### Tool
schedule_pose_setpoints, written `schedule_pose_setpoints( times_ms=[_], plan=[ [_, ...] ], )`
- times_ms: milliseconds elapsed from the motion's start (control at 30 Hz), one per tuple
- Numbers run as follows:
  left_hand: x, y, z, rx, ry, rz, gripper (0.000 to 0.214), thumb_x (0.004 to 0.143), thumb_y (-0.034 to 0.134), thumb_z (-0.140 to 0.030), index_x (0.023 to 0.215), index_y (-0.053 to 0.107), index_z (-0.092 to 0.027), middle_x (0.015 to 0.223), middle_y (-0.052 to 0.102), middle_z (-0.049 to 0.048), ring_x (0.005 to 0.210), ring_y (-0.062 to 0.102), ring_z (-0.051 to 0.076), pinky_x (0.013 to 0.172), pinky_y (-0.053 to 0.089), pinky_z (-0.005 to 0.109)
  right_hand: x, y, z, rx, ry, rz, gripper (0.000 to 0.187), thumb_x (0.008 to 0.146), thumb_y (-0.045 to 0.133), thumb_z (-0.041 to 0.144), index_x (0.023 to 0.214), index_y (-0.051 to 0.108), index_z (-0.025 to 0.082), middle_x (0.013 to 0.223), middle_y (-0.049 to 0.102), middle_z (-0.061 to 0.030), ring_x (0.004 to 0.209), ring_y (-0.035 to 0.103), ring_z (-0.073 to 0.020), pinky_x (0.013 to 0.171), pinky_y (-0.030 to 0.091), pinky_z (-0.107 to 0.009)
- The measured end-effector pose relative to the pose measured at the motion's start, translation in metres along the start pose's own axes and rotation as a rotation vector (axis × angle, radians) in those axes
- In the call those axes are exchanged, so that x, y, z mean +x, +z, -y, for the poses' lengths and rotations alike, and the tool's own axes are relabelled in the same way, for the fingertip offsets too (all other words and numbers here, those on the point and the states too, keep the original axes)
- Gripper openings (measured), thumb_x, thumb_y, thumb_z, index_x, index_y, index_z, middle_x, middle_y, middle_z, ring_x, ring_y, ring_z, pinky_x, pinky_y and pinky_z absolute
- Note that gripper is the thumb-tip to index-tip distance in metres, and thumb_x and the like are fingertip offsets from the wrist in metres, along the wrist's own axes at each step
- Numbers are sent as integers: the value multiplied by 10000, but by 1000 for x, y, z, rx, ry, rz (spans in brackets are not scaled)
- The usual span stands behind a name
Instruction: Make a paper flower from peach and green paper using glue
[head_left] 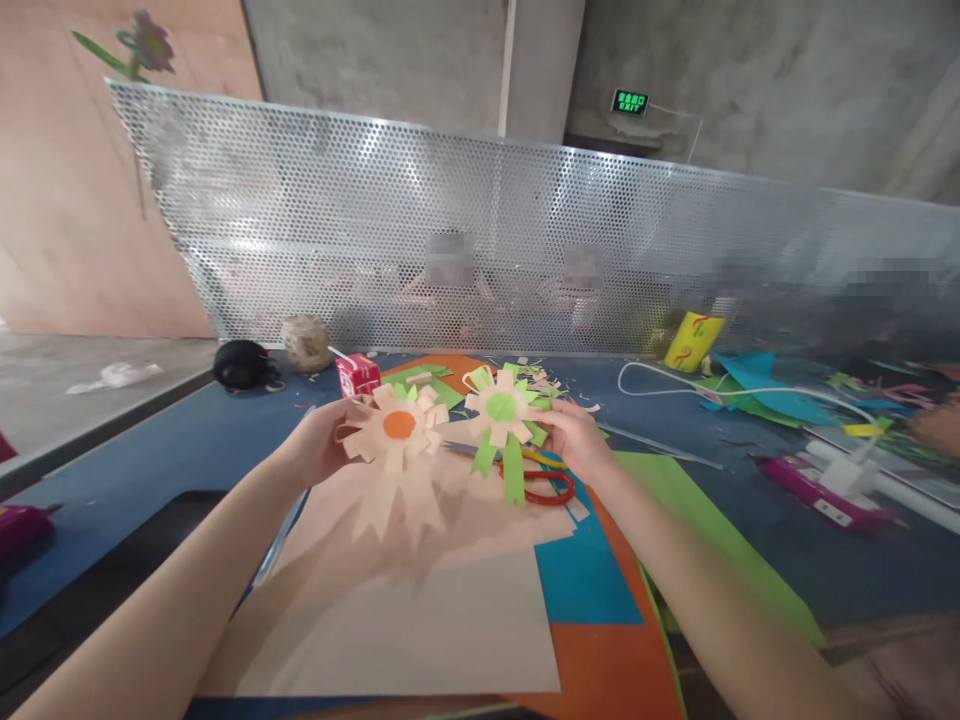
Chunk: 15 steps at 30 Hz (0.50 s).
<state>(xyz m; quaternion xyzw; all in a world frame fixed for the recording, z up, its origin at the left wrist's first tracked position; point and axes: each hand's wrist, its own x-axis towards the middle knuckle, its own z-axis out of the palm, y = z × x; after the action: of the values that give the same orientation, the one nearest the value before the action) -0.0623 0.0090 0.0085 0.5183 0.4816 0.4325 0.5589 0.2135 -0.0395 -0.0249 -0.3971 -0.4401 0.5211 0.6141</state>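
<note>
My left hand [322,440] is closed on a peach paper flower with an orange centre [395,430], held up above the table. My right hand [574,435] pinches a second paper flower [501,410] with peach petals, a green centre and green strips hanging below it. The two flowers are side by side, nearly touching. Beneath them lie a peach sheet [420,610], blue paper [585,575] and orange paper [607,660]. Red-handled scissors [544,485] rest on the sheets just under my right hand.
A perforated metal screen [525,230] runs across the back of the blue table [150,450]; people sit behind it. A red carton [358,374], a round jar [306,342], a black object [240,363], a yellow cup [694,342], a white cable [720,390], a green sheet [712,530] and paper scraps surround.
</note>
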Motion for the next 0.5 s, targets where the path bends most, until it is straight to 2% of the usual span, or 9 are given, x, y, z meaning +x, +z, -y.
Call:
schedule_pose_setpoints(
  times_ms=[100, 233, 500],
  plan=[
    [2, 1, 6, -87, -49, 98, 87, 543, 455, -164, 614, 405, -171, 511, 405, -45, 411, 386, 74, 349, 304, 179, 1, -1, -1, -12, 7, 8, 115, 578, 627, 232, 685, 617, 190, 656, 621, 10, 548, 543, -128, 452, 457, -251],
    [6, 2, 13, -57, -26, 236, 66, 556, 442, -139, 581, 386, -162, 509, 395, -47, 437, 390, 64, 393, 320, 166, 1, -2, -1, -12, 10, 4, 121, 575, 623, 227, 691, 619, 191, 648, 618, 7, 539, 544, -127, 473, 477, -266],
    [14, -5, 21, 70, -46, 300, 64, 543, 458, -150, 599, 437, -172, 520, 418, -38, 440, 435, 90, 356, 338, 174, 1, -2, -1, 11, 20, 5, 125, 562, 631, 216, 683, 618, 190, 646, 614, 8, 554, 553, -121, 498, 491, -267]
  ],
)
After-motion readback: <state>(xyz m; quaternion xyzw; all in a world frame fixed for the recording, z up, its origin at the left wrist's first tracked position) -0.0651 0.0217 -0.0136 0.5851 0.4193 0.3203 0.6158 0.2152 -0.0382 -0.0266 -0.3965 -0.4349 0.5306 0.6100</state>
